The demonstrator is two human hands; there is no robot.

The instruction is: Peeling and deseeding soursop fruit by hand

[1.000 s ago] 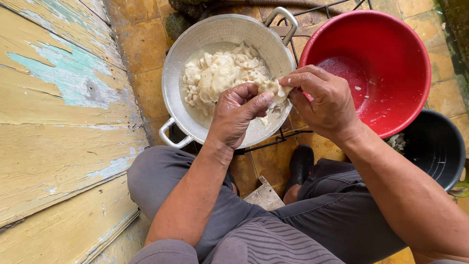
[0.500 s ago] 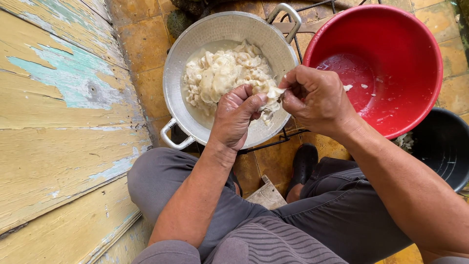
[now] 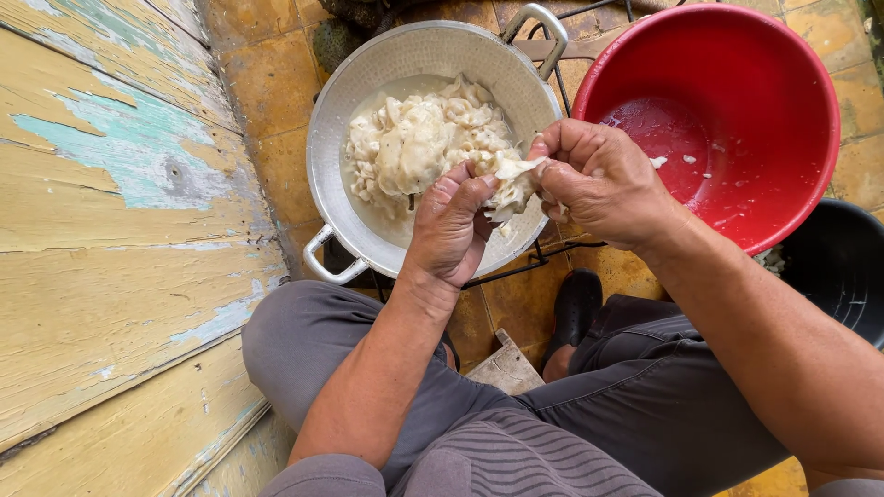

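Soft even daylight, sharp, wide-angle distortion

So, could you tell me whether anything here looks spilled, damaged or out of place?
Only the wooden boards on the left look damaged: their yellow paint is peeling. Nothing has spilled; a few white scraps cling inside the red basin.

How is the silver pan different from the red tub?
The silver pan is dull metal with loop handles; the red tub is shiny, smooth plastic with no handles showing. The silver pan is heaped with pale white pieces; the red tub is nearly empty, with just a few white bits. The silver pan looks shallower, the red tub deeper. Both are round and sit on the yellow tiled floor.
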